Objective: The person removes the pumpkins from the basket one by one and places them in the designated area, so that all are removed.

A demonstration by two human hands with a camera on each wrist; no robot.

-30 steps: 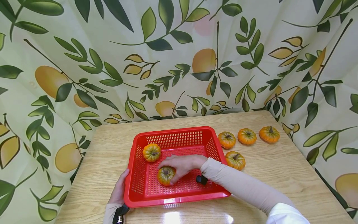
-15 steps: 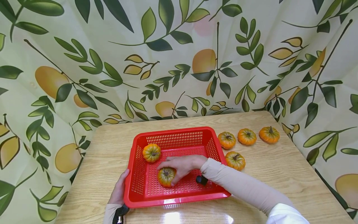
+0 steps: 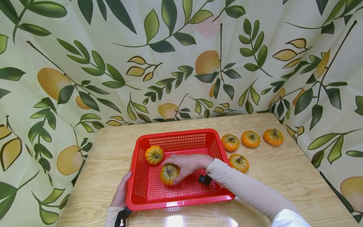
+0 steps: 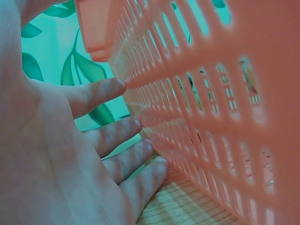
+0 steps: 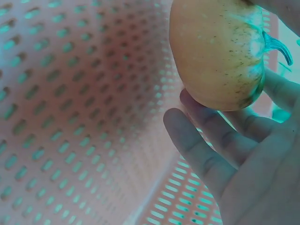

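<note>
My right hand (image 3: 185, 165) reaches into the red plastic basket (image 3: 181, 200) and grips a small orange pumpkin (image 3: 169, 175) between thumb and fingers. In the right wrist view this pumpkin (image 5: 218, 56) lies on its side to the camera, its curved stem pointing right, with my fingers under it and behind it. Another small pumpkin (image 3: 154, 155) sits in the basket's back left corner. At the basket's left side is my left hand (image 3: 121, 190). Seen from the left wrist, the fingers (image 4: 110, 138) are extended, with their tips right at the slotted basket wall (image 4: 211, 112).
Right of the basket on the wooden table (image 3: 113, 145) stand several more small pumpkins: one near the front (image 3: 239, 163), one close to the rim (image 3: 230, 142), and two farther right, a middle pumpkin (image 3: 250, 139) and an outer pumpkin (image 3: 273, 137). A leaf-patterned curtain (image 3: 181, 63) hangs behind the table.
My right hand and the gripped pumpkin have shifted slightly toward the back of the basket, and the pumpkin has tilted a little. My left hand stays at the basket's left side.
</note>
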